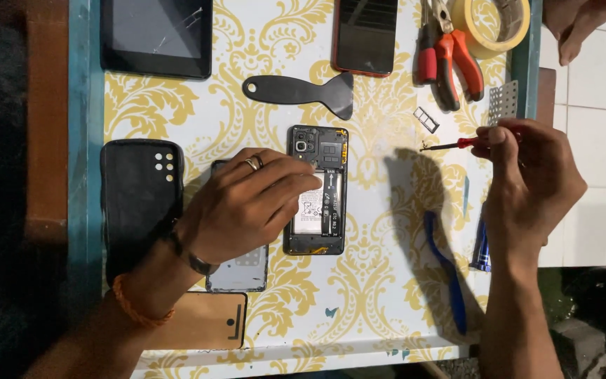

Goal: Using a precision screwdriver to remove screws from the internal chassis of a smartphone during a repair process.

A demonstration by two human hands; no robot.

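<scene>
An opened phone [317, 151] lies back side up in the middle of the table, its battery and circuit board showing. My left hand [247, 203] rests on it, fingertips pressing on the battery area; a ring sits on one finger. My right hand [527, 175] is to the right of the phone and pinches a small red-handled screwdriver [450, 145], whose tip points left and hangs above the table, apart from the phone.
Black phone case [142, 203] and grey inner frame [240, 270] at left, tan back cover [201, 323] below. Black plastic spatula [296, 89], tablet [156, 35], red-edged phone [366, 35], red pliers [450, 63], tape roll [492, 28], SIM tray [426, 119], blue pry tool [447, 270].
</scene>
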